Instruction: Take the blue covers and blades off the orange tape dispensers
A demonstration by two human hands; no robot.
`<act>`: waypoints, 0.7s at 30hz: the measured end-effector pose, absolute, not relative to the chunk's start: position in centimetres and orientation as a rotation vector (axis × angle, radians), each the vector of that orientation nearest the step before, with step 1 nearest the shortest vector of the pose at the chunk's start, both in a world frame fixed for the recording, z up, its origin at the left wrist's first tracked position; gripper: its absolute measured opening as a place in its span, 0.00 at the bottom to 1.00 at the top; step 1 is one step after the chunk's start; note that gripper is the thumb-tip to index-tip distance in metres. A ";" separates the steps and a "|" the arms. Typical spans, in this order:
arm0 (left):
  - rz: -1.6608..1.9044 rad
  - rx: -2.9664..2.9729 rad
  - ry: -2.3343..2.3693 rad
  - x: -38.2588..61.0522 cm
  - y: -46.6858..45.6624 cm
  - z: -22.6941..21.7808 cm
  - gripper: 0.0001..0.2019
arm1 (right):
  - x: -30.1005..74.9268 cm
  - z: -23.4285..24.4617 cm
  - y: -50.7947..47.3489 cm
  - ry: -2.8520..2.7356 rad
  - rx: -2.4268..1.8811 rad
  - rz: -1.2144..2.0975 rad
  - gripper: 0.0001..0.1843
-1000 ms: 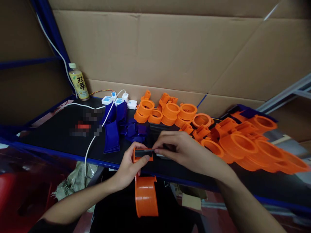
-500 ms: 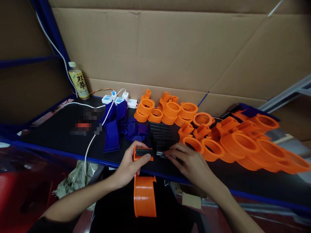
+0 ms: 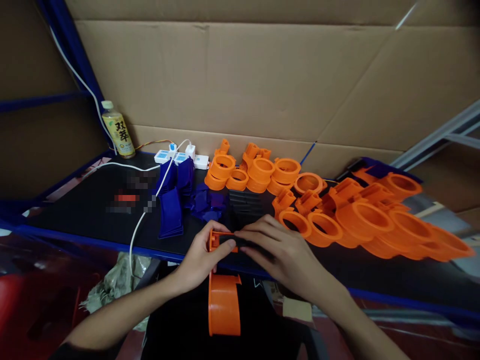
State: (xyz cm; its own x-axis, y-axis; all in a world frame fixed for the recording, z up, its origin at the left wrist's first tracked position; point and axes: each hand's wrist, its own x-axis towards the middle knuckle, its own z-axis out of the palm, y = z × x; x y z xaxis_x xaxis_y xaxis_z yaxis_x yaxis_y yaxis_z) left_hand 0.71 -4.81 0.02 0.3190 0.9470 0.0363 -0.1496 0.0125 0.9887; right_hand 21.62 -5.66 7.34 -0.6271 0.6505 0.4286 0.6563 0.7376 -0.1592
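My left hand is closed around the upper part of an orange plastic tape dispenser, thumb across its slotted end. The dispenser's wide ring hangs below, in front of my lap. A black strip-like piece lies in the slot, running toward my right hand. My right fingers are bent and pinch around the right end of this piece; their tips partly hide it. Just behind the hands, a row of similar black pieces lies on the black tabletop.
Orange dispensers are piled at the right, with more orange rings along the cardboard wall. Blue flat pieces stand stacked at left. Behind them are a white power strip, a white cable and a drink bottle.
My right hand has moved left from beside the black row, where it held a small shiny-ended piece, up to the dispenser's slot. The black piece in the slot now sits further right.
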 end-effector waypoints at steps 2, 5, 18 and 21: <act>1.059 1.219 0.868 0.8 -4.9 -0.1 0.18 | 23.4 7.8 -5.2 -2.433 -1.075 -0.045 0.14; 1.072 1.193 0.872 0.8 -5.0 -0.1 0.18 | 26.5 8.3 -4.1 -2.359 -1.282 -0.214 0.14; 1.062 1.182 0.871 0.8 -5.0 0.0 0.17 | 28.2 6.6 -1.5 -2.517 -1.435 -0.364 0.14; 1.064 1.175 0.860 0.9 -5.0 0.1 0.17 | 28.4 6.6 -1.3 -2.521 -1.435 -0.337 0.14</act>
State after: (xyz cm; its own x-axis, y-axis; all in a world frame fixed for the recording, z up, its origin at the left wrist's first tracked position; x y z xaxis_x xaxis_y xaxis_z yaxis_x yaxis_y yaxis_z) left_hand 0.90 -4.98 0.07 0.2916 0.9565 0.0086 -0.1917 0.0496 0.9802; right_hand 28.45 -1.35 6.62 -0.4987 0.8127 0.3012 0.8633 0.4968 0.0891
